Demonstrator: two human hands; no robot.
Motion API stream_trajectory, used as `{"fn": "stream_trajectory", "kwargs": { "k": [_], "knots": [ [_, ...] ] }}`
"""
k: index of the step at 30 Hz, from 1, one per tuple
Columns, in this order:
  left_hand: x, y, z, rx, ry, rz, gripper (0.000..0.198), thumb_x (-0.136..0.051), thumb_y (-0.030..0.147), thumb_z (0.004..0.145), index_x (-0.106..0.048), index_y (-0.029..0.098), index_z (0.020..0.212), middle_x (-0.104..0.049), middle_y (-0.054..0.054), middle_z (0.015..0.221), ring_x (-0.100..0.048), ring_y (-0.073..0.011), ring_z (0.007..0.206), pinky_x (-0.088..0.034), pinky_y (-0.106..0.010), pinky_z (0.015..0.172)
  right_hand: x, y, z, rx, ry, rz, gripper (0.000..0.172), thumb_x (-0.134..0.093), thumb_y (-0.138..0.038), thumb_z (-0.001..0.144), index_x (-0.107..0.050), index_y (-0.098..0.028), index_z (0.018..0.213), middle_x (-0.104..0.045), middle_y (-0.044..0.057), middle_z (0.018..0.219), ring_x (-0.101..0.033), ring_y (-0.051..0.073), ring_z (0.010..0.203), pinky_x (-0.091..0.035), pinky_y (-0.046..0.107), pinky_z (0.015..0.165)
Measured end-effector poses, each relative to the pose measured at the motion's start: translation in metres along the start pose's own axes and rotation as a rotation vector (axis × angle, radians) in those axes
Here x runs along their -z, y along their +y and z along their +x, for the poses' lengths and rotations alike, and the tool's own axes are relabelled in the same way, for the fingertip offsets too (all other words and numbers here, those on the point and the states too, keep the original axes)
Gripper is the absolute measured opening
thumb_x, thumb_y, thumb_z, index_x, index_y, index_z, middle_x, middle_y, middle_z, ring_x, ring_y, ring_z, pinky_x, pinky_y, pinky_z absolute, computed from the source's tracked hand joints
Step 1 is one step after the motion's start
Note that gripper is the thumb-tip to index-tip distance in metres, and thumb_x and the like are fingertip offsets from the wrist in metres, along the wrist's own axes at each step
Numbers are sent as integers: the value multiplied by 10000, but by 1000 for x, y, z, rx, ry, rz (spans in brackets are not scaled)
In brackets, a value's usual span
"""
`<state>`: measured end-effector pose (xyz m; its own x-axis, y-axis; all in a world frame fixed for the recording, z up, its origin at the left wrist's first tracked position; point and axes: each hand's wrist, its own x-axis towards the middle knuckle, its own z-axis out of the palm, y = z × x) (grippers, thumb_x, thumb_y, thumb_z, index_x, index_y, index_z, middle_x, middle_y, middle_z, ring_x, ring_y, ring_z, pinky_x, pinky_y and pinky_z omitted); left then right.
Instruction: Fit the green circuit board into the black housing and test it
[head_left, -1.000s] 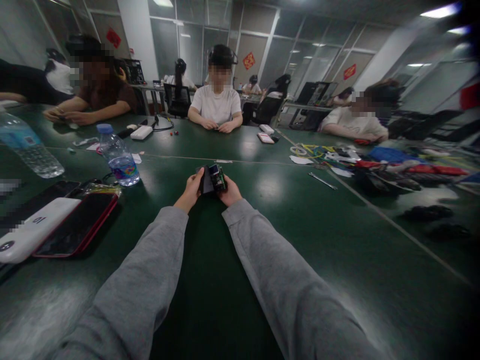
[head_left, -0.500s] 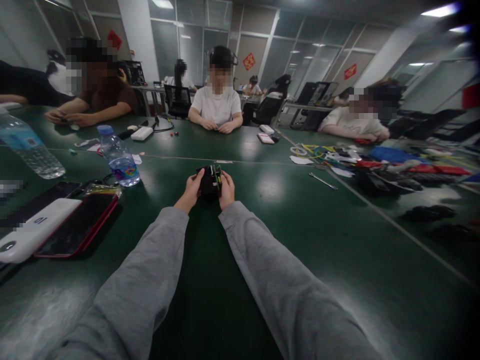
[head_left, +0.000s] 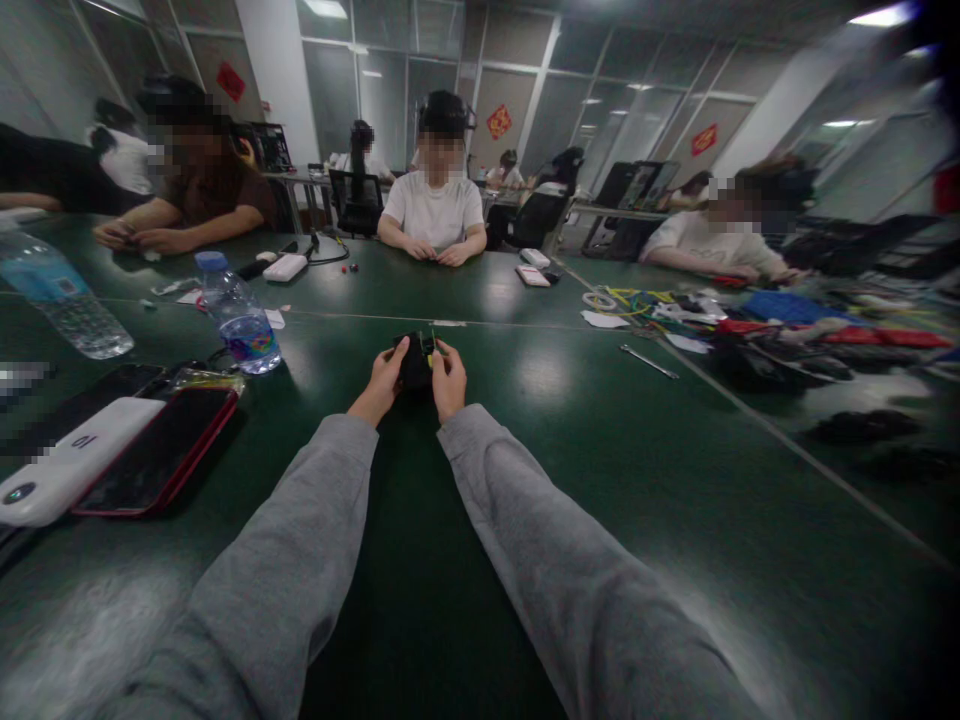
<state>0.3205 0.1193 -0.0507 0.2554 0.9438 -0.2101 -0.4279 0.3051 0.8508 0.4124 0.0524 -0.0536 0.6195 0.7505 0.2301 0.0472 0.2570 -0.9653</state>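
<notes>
My left hand [head_left: 385,376] is closed around the left side of a small black boxy housing [head_left: 414,372], its thumb on the top edge. On the right, my right hand [head_left: 450,378] grips a green circuit board [head_left: 433,340], which shows only as a thin edge with a yellow part. The board stands upright against the housing's right side; my fingers hide most of it, and whether it is partly inside I cannot tell. Both hands are just above the green table [head_left: 525,470].
Left are two water bottles [head_left: 238,318], a red-edged phone [head_left: 161,450] and a white device [head_left: 75,455]. Right of my hands lies a wrench [head_left: 649,362], with cables, cloths and bags [head_left: 795,310] beyond it. Across the table a person in white [head_left: 433,215] sits; others work on both sides.
My right hand has moved slightly left with the circuit board, closer against the black housing. Less of the board's face shows now. My left hand has stayed in place.
</notes>
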Motion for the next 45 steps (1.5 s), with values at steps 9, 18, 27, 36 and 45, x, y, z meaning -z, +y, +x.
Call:
{"fn": "stream_trajectory", "kwargs": {
  "k": [9,18,27,36,45],
  "knots": [
    [5,8,-2,119,-53,-76,501,-719,525,768,-659,154,1099,-723,-95,865,-694,-219,827,-541,-331,780,-3,-6,-8,356,-112,-210,372,-436,-438,959,-610,-240,1222,-640,66,1273,-565,206,1226,-382,422,1117],
    [17,22,-8,294,-83,-148,521,-482,554,904,-643,131,1163,-703,-98,794,-676,-237,769,-534,-358,752,-5,-16,-16,452,-257,-195,449,-375,-543,971,-670,-268,1167,-632,58,1268,-530,204,1257,-351,406,1141],
    [19,22,-7,302,-126,-174,581,-533,591,856,-639,115,1171,-716,-136,840,-688,-271,821,-538,-396,783,-6,-12,-16,364,-251,-74,419,-435,-551,946,-656,-268,1161,-634,56,1245,-550,207,1223,-369,412,1124],
    [12,23,-11,293,-284,-277,562,-473,494,917,-565,88,1295,-719,-164,985,-689,-266,916,-520,-424,894,-1,13,10,-105,-99,249,405,-519,-559,884,-628,-267,1142,-670,45,1123,-660,182,1037,-476,400,1003],
    [11,21,-8,293,-316,-250,519,-469,468,920,-593,90,1253,-714,-165,1002,-683,-270,936,-511,-418,908,-1,10,11,-154,-151,316,356,-563,-540,860,-632,-246,1049,-710,22,939,-681,156,873,-527,336,877]
  ]
}}
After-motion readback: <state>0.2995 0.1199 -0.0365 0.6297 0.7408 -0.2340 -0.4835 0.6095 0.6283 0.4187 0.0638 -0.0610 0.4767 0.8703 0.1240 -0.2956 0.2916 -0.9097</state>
